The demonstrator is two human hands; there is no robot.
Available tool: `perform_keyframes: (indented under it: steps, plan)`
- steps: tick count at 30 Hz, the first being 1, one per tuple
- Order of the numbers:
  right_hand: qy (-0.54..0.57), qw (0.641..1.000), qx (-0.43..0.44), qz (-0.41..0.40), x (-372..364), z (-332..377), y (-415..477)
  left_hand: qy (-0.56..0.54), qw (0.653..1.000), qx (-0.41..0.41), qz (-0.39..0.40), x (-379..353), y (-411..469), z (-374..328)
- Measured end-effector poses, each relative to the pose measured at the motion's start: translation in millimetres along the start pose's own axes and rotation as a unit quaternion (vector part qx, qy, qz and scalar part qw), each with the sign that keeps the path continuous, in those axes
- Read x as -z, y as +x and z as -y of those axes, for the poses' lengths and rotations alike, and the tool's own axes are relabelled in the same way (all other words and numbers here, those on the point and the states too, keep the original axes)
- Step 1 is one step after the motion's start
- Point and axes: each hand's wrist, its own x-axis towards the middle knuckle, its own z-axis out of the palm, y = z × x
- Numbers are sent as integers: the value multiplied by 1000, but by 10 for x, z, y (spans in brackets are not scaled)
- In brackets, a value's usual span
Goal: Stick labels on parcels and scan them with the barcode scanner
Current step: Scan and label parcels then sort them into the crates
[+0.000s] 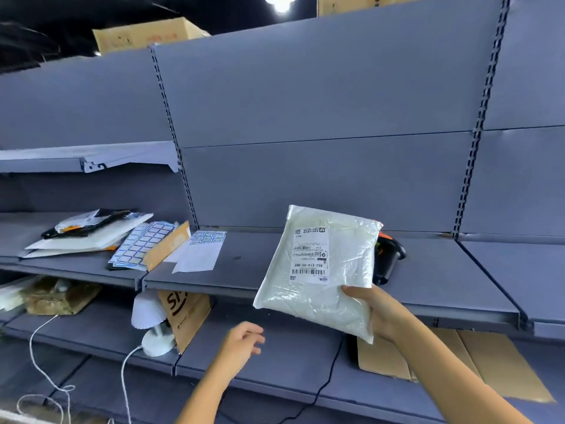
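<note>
My right hand (377, 310) grips the lower right corner of a white plastic parcel (342, 289) and holds it tilted above the middle shelf (244, 270). A printed shipping label (309, 255) with a barcode is stuck on the parcel's upper left face. My left hand (241, 344) hovers lower left of the parcel with loosely curled fingers, holding nothing. A black barcode scanner (393, 255) lies on the shelf behind the parcel, mostly hidden by it. Sheets of blue-bordered labels (143, 244) lie on the shelf to the left.
A stack of flat mailers (85, 232) lies at the shelf's left end, beside a brown envelope (166, 249) and a white label sheet (198, 254). On the lower shelf stand a white lamp (153, 325), a brown box (189, 313), flat cardboard (458, 359) and cables.
</note>
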Motion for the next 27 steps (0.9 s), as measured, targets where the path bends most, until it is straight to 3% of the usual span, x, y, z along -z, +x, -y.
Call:
perform_keyframes:
  steps: [6,10,14,18,21,24,27]
  plan:
    - [-20,1000,6,-23,95,165,647,-102,992,-40,-55,113,660,-284]
    - [-46,998,28,-45,126,331,1019,-155,985,-71,-31,190,1214,-642]
    - [-92,994,33,-50,68,581,1270,-189,975,-83,76,302,1727,-930]
    - [-137,988,27,-62,116,727,1469,-252,940,-62,220,384,2211,-1107]
    - [-173,983,33,-53,138,746,1563,-270,921,-37,277,255,2362,-1146]
    - [-220,970,57,-88,81,706,1601,-296,924,-20,239,74,2390,-1087]
    - [-289,932,117,-186,72,650,1632,-342,921,-19,187,-10,2425,-995]
